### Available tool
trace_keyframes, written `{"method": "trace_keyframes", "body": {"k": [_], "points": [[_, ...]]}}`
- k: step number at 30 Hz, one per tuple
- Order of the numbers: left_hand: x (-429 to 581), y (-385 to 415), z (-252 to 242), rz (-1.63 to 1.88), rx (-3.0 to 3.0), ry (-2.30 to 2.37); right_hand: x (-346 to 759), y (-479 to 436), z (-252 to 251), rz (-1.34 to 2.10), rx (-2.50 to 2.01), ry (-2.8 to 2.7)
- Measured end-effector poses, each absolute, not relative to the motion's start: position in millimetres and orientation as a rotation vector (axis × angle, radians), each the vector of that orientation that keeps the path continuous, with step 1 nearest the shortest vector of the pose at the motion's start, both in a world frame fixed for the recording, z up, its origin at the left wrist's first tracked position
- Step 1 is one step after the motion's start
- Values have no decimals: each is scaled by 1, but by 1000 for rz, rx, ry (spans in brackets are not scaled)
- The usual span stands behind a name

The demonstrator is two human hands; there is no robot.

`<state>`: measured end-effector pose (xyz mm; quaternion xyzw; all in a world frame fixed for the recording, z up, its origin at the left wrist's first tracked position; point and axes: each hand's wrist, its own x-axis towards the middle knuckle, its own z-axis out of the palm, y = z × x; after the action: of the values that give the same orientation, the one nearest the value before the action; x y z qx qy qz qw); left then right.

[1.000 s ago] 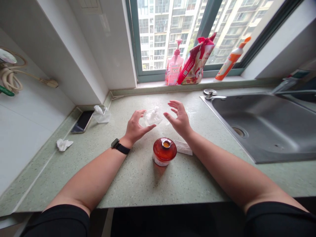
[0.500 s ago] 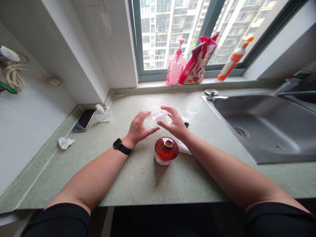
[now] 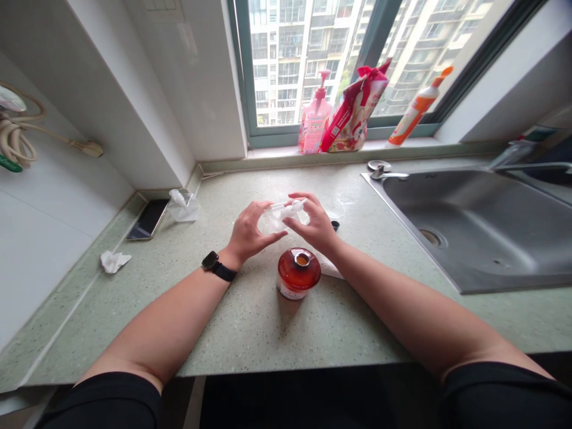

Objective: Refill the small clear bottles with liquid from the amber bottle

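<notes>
My left hand point(image 3: 250, 231) curves round the left side of a clear plastic container point(image 3: 270, 219), thumb and fingers against it. On its other side my right hand point(image 3: 315, 226) has thumb and fingers closed about the container and a whitish, crumpled-looking bit at its rim, whose kind I cannot make out. Just in front of both hands a round red-amber bottle point(image 3: 298, 275) stands upright on the counter, its metal-ringed neck uncapped and a pale label low on its side. A small black cap point(image 3: 335, 226) lies beyond my right wrist. A white tissue point(image 3: 329, 268) lies partly under my right forearm.
To the left are a phone point(image 3: 148, 219), a clear container with tissue point(image 3: 183, 208) and a crumpled tissue point(image 3: 115, 261). A steel sink point(image 3: 491, 238) is set into the right side. On the sill stand a pink pump bottle point(image 3: 314, 125), a red pouch point(image 3: 355, 113) and an orange-white bottle point(image 3: 413, 116).
The view has shifted slightly. The whitish bit between my hands shows a little more at the right fingers. Both hands keep nearly the same position around the container.
</notes>
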<state>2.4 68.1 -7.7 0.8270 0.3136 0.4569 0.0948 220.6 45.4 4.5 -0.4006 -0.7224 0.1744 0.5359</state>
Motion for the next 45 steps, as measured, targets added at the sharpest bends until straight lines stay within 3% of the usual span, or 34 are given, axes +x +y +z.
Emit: {"method": "trace_keyframes", "body": {"k": [19, 38, 45], "points": [[0, 70, -9, 1405, 2421, 1026, 231, 48, 30, 772, -878, -1442], [-1, 72, -11, 1394, 2360, 1029, 236, 52, 37, 757, -979, -1358], [0, 71, -9, 1390, 2341, 1038, 235, 53, 37, 896, -977, -1380]]}}
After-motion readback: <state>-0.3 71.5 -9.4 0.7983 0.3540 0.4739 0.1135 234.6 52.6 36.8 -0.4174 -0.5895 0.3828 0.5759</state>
